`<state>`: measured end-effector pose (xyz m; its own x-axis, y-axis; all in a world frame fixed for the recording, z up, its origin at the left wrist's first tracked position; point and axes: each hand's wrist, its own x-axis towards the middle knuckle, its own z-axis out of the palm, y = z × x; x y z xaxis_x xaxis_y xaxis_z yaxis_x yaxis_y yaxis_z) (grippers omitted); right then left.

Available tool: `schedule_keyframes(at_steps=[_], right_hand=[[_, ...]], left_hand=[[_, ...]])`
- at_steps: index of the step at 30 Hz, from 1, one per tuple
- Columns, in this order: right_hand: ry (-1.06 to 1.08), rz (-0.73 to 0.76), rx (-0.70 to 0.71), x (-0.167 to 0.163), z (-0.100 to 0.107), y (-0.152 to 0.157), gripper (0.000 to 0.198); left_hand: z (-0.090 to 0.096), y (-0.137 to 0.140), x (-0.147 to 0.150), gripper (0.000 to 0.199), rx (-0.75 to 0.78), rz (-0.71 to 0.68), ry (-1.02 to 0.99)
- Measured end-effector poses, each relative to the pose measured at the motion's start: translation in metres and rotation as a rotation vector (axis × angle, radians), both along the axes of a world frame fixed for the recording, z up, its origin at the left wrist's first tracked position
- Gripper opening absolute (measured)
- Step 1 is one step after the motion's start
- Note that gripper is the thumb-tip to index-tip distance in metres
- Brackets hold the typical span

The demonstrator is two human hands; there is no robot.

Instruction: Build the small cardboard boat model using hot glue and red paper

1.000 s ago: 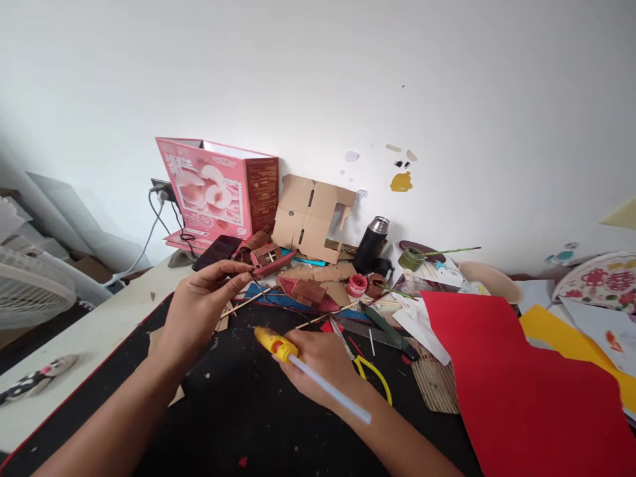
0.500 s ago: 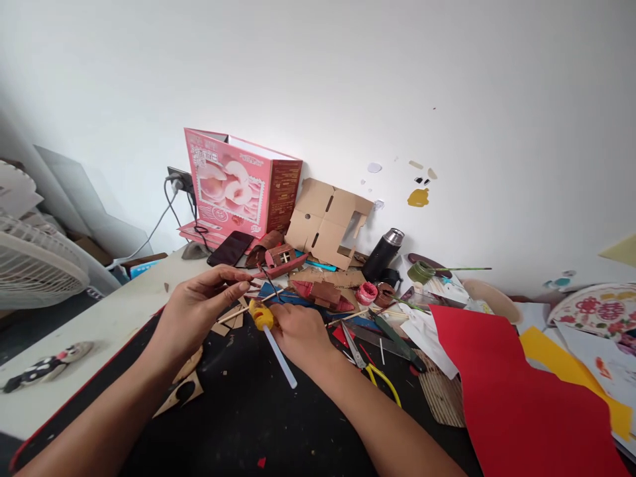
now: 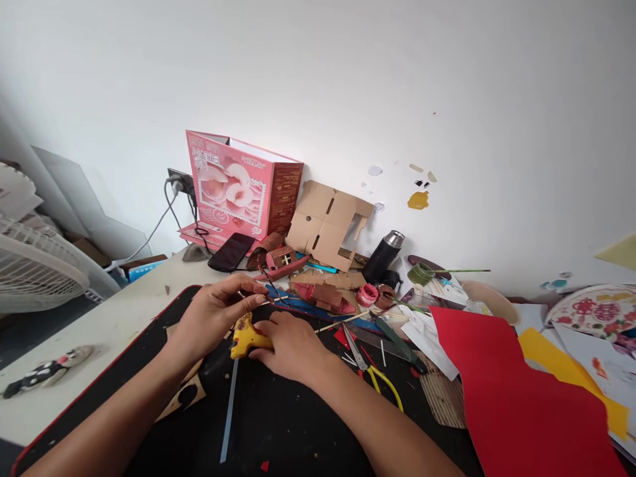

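Note:
A yellow hot glue gun (image 3: 244, 336) is in my right hand (image 3: 297, 341), whose fingers are closed around its handle. From its back end a long translucent glue stick (image 3: 228, 414) sticks out toward me over the black mat. Just above the gun, my left hand (image 3: 213, 315) has thumb and fingers pinched together; what they hold is too small to make out. Beyond the fingertips lie a thin wooden stick, a dark cord and a red-brown model boat (image 3: 325, 296). A second model boat with a little cabin (image 3: 281, 260) stands farther back.
Scissors (image 3: 370, 368), a green-handled knife (image 3: 397, 341) and red paper (image 3: 521, 391) lie to the right. Paint jars (image 3: 368, 295) and a black flask (image 3: 383, 257) stand at the back. A phone (image 3: 231, 252), pink box (image 3: 233, 185) and fan (image 3: 44, 265) are leftward.
The glue gun has turned and shifted left, so its glue stick now points down-left instead of down-right. My left hand has moved slightly right, its pinch now above the gun.

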<state>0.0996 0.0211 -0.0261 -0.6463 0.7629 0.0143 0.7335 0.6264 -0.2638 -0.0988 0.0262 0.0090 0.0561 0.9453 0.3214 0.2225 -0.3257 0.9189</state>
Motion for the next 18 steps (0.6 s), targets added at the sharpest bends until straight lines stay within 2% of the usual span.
schedule_keyframes(at_steps=[3,7,12,18], right_hand=[[0.122,0.015,0.018,0.015,0.000,-0.005,0.023],[0.412,-0.149,0.024,0.045,-0.001,-0.010,0.011],[0.741,-0.306,-0.034,0.079,0.009,-0.010,0.015],[0.864,-0.395,-0.045,0.093,0.018,-0.007,0.021]], left_hand=[[-0.003,0.007,0.000,0.034,0.025,-0.016,0.069],[-0.005,0.014,0.007,0.036,0.036,-0.057,0.165],[-0.005,0.020,0.025,0.041,0.017,-0.110,0.258],[0.001,0.026,0.050,0.048,-0.034,-0.132,0.297]])
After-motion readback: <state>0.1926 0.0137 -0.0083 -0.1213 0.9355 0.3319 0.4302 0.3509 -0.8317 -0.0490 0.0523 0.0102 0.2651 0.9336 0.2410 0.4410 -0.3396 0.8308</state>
